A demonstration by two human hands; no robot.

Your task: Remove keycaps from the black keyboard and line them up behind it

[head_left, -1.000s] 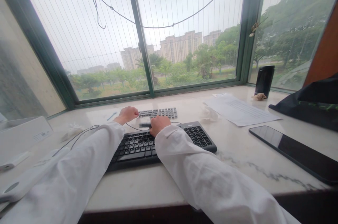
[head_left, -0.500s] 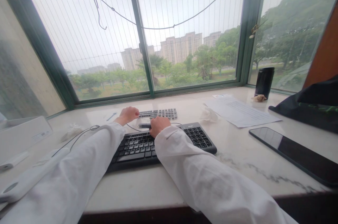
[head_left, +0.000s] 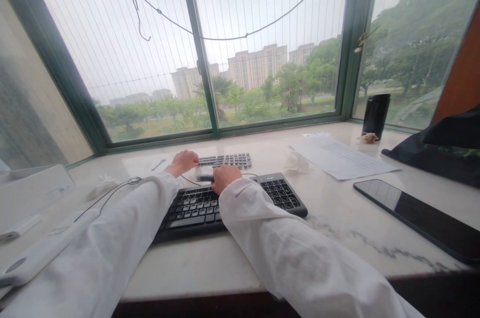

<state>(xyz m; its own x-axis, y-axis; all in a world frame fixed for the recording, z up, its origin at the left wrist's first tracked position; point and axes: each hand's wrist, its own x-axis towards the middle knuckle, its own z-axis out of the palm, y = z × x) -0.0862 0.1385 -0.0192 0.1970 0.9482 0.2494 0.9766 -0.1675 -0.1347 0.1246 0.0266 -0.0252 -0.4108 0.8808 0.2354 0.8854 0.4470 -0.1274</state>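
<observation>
A black keyboard lies in front of me, part of it covered by my sleeves. Many of its key positions show pale, recessed-looking squares. My right hand is closed above the keyboard's back edge, on a short dark bar-shaped object that points left; its kind is unclear. Farther back and to the left, my left hand has its fingers drawn together; anything in them is hidden. It is at the left end of rows of small dark keys behind the keyboard. A thin cable runs between the two.
Right of the keyboard are crumpled tissue, paper sheets, a phone, a dark cylinder and a black bag. At left are a white box, a looped cable and a white device. Windows stand behind.
Both hands stay almost where they were, in the same closed poses. The whole view has shifted very slightly.
</observation>
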